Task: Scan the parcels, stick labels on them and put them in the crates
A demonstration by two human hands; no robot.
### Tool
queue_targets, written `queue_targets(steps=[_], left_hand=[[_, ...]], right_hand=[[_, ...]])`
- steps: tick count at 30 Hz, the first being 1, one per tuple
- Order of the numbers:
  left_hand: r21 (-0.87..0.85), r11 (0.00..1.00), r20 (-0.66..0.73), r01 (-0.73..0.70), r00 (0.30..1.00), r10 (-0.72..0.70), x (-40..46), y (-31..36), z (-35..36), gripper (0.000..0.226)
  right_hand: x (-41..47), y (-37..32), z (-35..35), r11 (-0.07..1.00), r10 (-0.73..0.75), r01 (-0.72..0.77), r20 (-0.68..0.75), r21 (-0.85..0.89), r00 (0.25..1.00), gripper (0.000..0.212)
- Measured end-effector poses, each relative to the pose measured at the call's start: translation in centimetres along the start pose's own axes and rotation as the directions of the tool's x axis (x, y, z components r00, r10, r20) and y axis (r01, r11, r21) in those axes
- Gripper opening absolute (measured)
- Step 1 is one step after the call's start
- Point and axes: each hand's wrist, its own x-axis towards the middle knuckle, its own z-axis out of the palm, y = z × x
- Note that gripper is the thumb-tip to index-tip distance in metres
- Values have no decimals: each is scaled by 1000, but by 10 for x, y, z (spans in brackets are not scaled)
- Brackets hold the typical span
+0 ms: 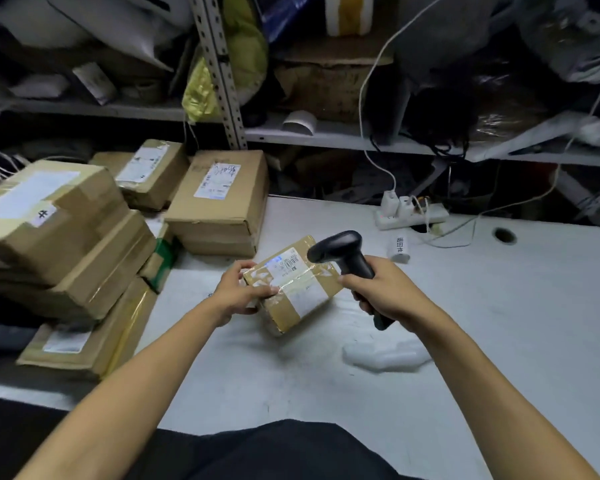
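Found mid-scan on one small parcel (293, 284), held tilted just above the counter (499, 323) near its middle, a little toward the far edge. Left hand (238, 292) noted gripping the parcel's near-left corner, fingers curled over the top edge and thumb laid along the taped face. Right hand (383, 292) noted wrapped tight round the handle of a black handheld scanner (343, 258), head aimed down at the barcode label (286, 263), where a pale bluish glow showed on the print. Judged as scanning in progress for this parcel; labelling and crating for it judged outstanding. No crate seen anywhere in view, so no count of finished parcels possible. Stacked boxes (63, 237) recorded at the counter's left edge and far-left corner, several bearing printed white labels, one with a small handwritten tag; scanned or not, could not be told. Parcel recorded as brown corrugated card, rectangular and shallow, wrapped in glossy clear tape with wrinkles catching the light, white paper label across the top. Scanner recorded as matt black plastic, pistol-shaped with a rounded head. Counter recorded as pale grey, smooth, scuffed, with a round cable hole (504, 235) toward the far-right corner. White power strip (411, 211) with plugs at the far edge, small label roll (400, 249) just before it, crumpled translucent plastic wrap (385, 355) toward the near edge below the right hand.
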Motion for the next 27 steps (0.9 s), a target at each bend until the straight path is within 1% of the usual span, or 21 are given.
queue_targets(steps=[2,5,8,13,16,21,23,27], left_hand=[[-12,1000,-10,16,1000,-16,-1,-2,-4,68],[-27,999,-8,30,1000,-30,-3,-3,-6,68],[-36,999,-2,37,999,-37,-2,-4,-7,68],[-27,999,-8,34,999,-34,0,2,-6,67],[-16,999,-7,28,1000,-28,1,3,-6,66],[-4,1000,-8,20,1000,-20,0,2,-6,62],[-5,1000,-8,21,1000,-21,-1,1,-7,61],[-26,999,-6,20,1000,-20,-1,0,-7,62]], right_hand=[[-2,-12,8,1000,-14,14,26,-18,1000,15],[-4,-22,11,998,-11,13,28,-62,1000,17],[-6,-24,11,998,-5,7,19,-69,1000,25],[-5,-26,8,997,-4,4,0,-83,1000,21],[-5,-27,8,996,-3,1,-22,-93,1000,28],[-5,-28,9,996,-4,1,-31,-88,1000,32],[-6,-28,10,996,-5,3,-32,-84,999,30],[-7,-27,10,998,-25,23,-35,-62,999,18]])
